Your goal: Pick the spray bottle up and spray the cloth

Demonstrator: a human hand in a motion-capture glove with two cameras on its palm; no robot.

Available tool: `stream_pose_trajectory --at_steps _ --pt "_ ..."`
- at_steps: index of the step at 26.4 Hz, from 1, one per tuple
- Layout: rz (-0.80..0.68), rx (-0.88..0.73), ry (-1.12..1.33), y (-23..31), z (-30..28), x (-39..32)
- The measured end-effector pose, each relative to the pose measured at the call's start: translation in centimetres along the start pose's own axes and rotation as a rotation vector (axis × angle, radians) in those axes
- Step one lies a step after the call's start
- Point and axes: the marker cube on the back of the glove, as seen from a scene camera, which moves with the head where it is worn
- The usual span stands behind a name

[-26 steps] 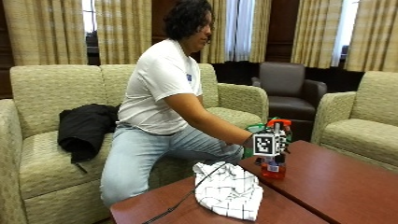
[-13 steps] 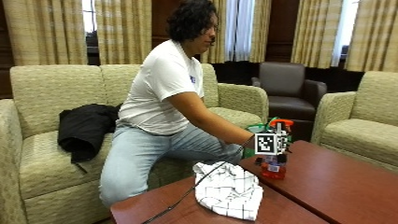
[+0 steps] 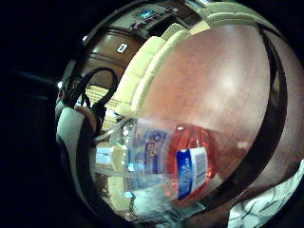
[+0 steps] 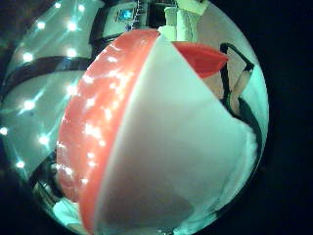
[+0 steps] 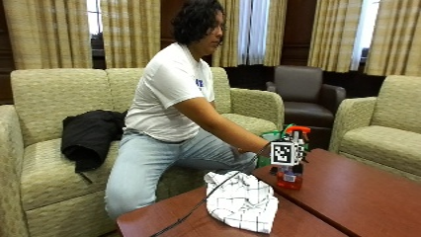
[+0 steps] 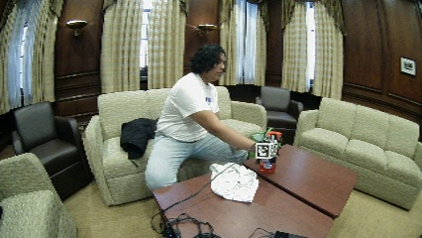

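Your right hand (image 5: 279, 153) is at the spray bottle (image 5: 290, 170), which stands upright on the table (image 5: 355, 197), at about 2 o'clock from the cloth (image 5: 240, 200) and just beside it. Both palm views are filled by the bottle: clear body, red liquid low down, blue label, red trigger (image 4: 203, 58). Whether your fingers are wrapped round the neck or apart: cannot tell, hidden in all views.

Handling, judged: rigid plastic, smooth, likely slippery; light, bottom-weighted by the liquid. Take it at the neck under the trigger. Cloth is soft and crumpled, and needs no holding.
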Motion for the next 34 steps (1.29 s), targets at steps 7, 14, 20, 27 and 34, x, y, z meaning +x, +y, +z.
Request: stream_pose_trajectory --at_steps 7,14,20,27,34 --pt "0.092 -0.094 -0.028 2.3 -0.6 0.5" --pt "0.137 -0.127 -0.016 2.9 -0.2 1.0" --pt "0.142 -0.288 0.034 4.2 -1.2 1.3" --pt "0.117 -0.213 0.098 3.5 -1.5 -0.3" --pt "0.060 -0.293 0.494 5.4 -5.4 0.1"
